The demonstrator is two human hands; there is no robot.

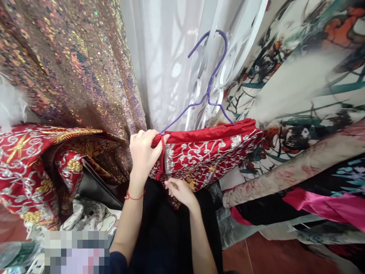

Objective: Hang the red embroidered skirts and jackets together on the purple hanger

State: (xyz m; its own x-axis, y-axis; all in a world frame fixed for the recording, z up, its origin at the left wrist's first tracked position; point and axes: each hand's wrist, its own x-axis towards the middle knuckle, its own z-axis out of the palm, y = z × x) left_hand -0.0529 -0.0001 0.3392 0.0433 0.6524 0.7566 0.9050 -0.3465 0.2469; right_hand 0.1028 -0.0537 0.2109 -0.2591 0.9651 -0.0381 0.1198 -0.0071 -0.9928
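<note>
A person's left hand (144, 152) pinches the red embroidered garment's (211, 152) top edge on a purple wire hanger (209, 82) (sequin fabric (74, 64) hangs nearby); right hand's (181, 190) fingers grip the cloth just below.

My red embroidered garment (211, 152) hangs folded over the bar of a purple wire hanger (209, 82), its top edge running along the hanger's whole width. Below, the reddish tile floor (256, 255) carries a heap of cloth at its right edge: pink satin (327, 207) and printed fabric (285, 228). At the floor's left edge lies white patterned cloth (88, 219).
</note>
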